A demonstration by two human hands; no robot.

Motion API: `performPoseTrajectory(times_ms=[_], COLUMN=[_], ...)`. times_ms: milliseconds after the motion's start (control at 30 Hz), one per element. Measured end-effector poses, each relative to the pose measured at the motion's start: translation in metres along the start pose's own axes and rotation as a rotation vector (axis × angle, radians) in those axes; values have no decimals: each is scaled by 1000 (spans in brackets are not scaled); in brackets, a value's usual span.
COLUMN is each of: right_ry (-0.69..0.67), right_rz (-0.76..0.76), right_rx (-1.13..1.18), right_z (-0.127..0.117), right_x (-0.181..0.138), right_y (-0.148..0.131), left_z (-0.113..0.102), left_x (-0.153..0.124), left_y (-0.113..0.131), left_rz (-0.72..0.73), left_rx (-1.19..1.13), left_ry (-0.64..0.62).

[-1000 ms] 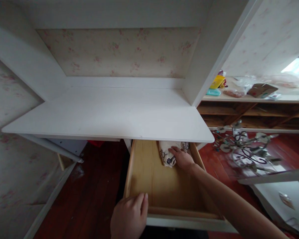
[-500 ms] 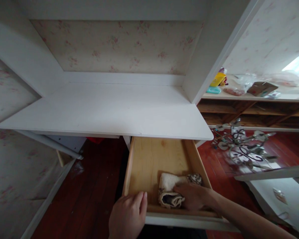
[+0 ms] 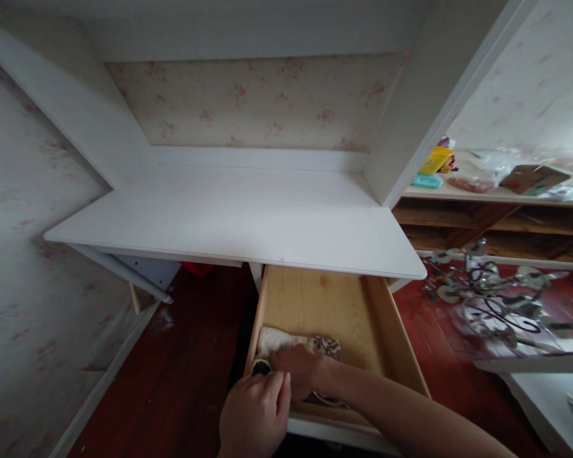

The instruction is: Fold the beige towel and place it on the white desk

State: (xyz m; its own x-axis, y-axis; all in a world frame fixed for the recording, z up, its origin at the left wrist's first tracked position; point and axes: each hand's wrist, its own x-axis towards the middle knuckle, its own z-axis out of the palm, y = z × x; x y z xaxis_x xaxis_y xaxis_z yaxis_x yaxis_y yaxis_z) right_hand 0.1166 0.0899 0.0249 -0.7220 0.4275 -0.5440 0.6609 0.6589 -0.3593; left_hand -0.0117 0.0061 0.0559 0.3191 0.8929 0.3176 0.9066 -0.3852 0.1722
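A wooden drawer (image 3: 372, 327) is pulled out from under the white desk (image 3: 248, 213). Inside it, at the front left, lies a bunched cream cloth (image 3: 277, 338) with a brown patterned edge. My right hand (image 3: 298, 369) presses on this cloth, its fingers closed over it and partly hidden behind my left hand. At the drawer's front left corner, my left hand (image 3: 255, 410) is curled over the edge, thumb along the top.
On the right, a chandelier (image 3: 501, 292) with curled arms rests on the red floor (image 3: 191, 362). Behind it, a low shelf (image 3: 449, 213) carries a yellow container (image 3: 437, 159), a cardboard box (image 3: 535, 179) and plastic bags. A white furniture piece (image 3: 549, 397) lies at lower right.
My right hand has moved left with the cloth, from the drawer's right side to its left. My left hand stays at the corner. The view has shifted slightly.
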Motion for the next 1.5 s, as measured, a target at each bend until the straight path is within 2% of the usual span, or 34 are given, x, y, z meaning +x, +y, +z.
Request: performPoseTrajectory(times_ms=[133, 267, 367, 467, 633, 767, 867, 1067, 1367, 1500], right_ry=[112, 303, 414, 455, 504, 551, 548, 517, 458, 432], right_rz=[59, 113, 234, 359, 464, 542, 544, 542, 739, 703], right_rx=[-45, -92, -75, -50, -28, -12, -5, 5, 9, 84], right_z=[-2, -8, -18, -30, -49, -56, -55, -44, -10, 1], right_x=[12, 16, 26, 41, 63, 70, 68, 42, -57, -83], right_y=[2, 18, 32, 46, 73, 90, 95, 107, 170, 181], left_z=[0, -1, -1, 0, 0, -1, -1, -2, -3, -2], left_x=[2, 5, 5, 4, 4, 4, 4, 5, 5, 4], left_y=[0, 0, 1, 1, 0, 0, 0, 1, 3, 2], left_rz=[19, 38, 23, 7, 15, 24, 37, 44, 40, 32], left_rx=[23, -13, -23, -4, 26, 43, 61, 70, 5, 2], left_ry=[44, 62, 61, 51, 13, 5, 10, 31, 56, 27])
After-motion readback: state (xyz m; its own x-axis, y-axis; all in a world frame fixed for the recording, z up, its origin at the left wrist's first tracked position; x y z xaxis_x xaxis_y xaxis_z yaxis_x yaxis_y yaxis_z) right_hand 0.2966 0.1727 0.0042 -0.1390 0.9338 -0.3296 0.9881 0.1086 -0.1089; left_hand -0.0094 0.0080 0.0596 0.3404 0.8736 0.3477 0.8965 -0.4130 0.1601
